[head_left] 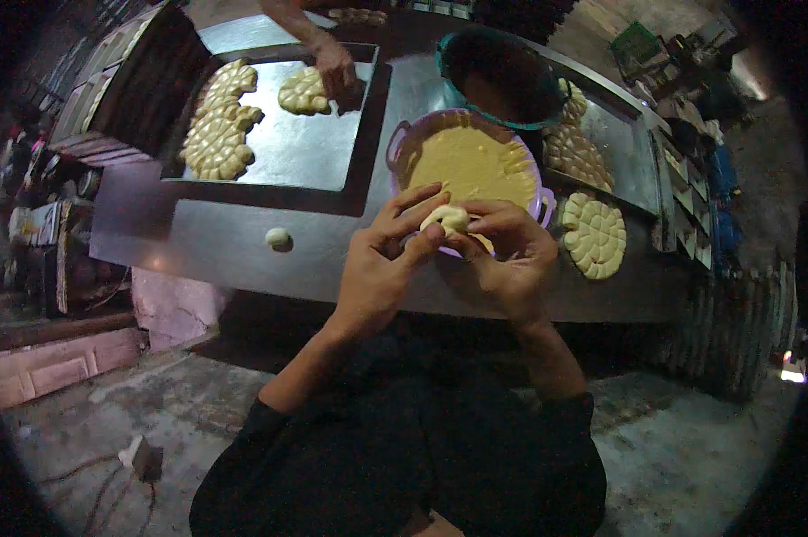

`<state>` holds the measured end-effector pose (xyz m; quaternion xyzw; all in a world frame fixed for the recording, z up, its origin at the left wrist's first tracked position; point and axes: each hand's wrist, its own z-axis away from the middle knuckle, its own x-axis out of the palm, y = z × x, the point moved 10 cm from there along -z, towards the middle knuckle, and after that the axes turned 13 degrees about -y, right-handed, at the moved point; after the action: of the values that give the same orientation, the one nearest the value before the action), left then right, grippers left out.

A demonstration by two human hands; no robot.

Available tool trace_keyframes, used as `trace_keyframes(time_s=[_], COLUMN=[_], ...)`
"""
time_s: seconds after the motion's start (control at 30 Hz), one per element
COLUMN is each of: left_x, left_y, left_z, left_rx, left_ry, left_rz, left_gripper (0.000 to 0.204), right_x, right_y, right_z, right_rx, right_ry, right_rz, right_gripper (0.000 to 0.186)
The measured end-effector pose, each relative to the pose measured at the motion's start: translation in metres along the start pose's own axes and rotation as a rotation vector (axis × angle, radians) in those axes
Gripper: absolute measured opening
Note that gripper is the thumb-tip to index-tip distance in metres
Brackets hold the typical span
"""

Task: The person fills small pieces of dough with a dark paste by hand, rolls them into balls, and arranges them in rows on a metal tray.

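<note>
Between my hands is a small piece of pale dough point(446, 217), held up just over the near rim of a purple basin point(540, 192). My left hand point(384, 255) pinches it from the left with thumb and fingers. From the other side my right hand point(511, 259) grips its edge, fingers curled. A soft yellow mass point(471, 161) fills the basin. On the metal table to the left lies a single round dough ball point(279, 239). A flat dough slab scored into pieces point(594, 235) rests right of my right hand.
A metal tray point(305, 166) at the far left carries dough clusters point(220, 134); a co-worker's hand point(335, 72) touches a smaller cluster point(303, 91) there. Behind the basin stands a teal tub point(446, 76). Another tray point(632, 166) with dough pieces point(578, 152) sits at the right.
</note>
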<state>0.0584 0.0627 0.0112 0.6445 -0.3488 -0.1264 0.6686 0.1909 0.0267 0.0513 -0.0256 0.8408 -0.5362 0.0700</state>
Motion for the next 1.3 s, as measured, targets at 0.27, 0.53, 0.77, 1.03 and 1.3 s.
trace_keyframes(time_s=[0.27,0.53,0.77,1.03,1.3], left_x=[-0.009,-0.021,-0.046,-0.150,-0.233], left_y=[-0.009,0.019,0.037,-0.007,-0.071], left_z=[0.051,0.086,0.093,0.101,0.127], left_rx=[-0.118,-0.060,0.252,-0.210,-0.235], left_ry=[0.227,0.312,0.114,0.226,0.246], left_rz=[0.270,-0.247,-0.140,0.100,0.148], left_gripper=[0.027,0.021,0.025,0.031,0.037], right_x=[0.072,0.086,0.106,0.188,0.245], right_y=[-0.066,-0.058,-0.044,0.015,0.094], right_z=[0.013,0.004,-0.030,-0.061,-0.087], right_rx=[-0.298,-0.144,-0.057,0.036,0.098], right_ry=[-0.355,-0.530,-0.427,-0.682,-0.615], right_rz=[0.734,0.394,0.511,0.310,0.551], right_gripper=[0.031,0.024,0.027,0.078,0.068])
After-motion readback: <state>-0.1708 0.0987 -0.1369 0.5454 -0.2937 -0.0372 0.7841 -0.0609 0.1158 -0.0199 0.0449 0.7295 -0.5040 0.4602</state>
